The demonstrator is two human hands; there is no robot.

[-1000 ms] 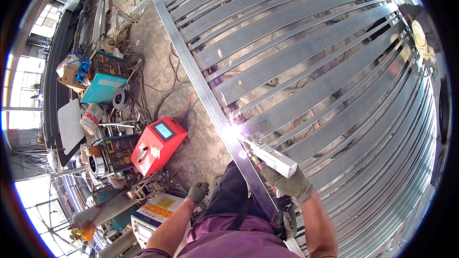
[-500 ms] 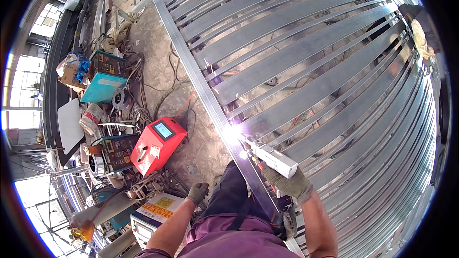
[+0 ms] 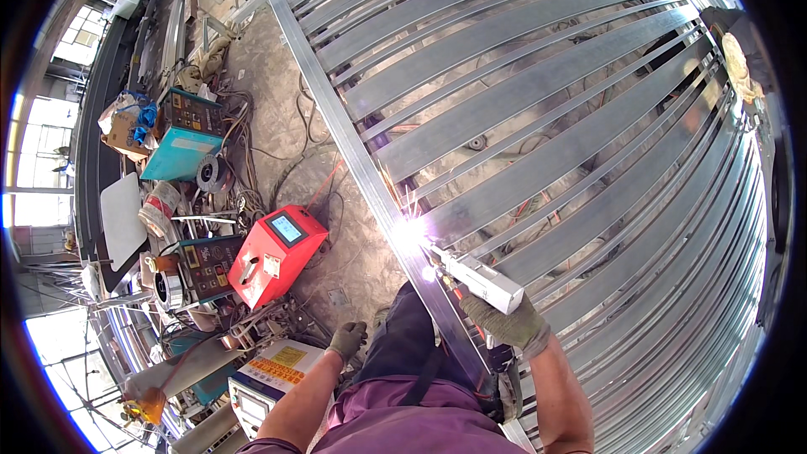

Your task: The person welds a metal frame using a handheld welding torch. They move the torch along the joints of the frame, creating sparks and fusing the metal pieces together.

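My right hand [image 3: 514, 324], in a grey-green work glove, is wrapped round a welding torch [image 3: 481, 279] with a boxy white body. The torch's nozzle points at a glaring white-violet weld spot [image 3: 411, 234] where a slat meets the long metal edge rail [image 3: 334, 121]. Small sparks rise from that spot, and its glare hides the joint itself. Flat metal slats [image 3: 538, 151] run off the rail to the right in a large panel. My left hand [image 3: 348, 340], also gloved, hangs beside my thigh with its fingers curled and nothing visible in them.
A red machine with a screen [image 3: 282, 254] stands on the floor to the left. Beyond it are a teal-sided welding machine [image 3: 185, 145], cables, wire spools and a second dark-fronted machine [image 3: 210, 269]. A white cabinet [image 3: 273, 378] with orange labels is near my left forearm.
Sparks now spray up along the rail from the weld spot, more than before. The torch and both hands stay in nearly the same place.
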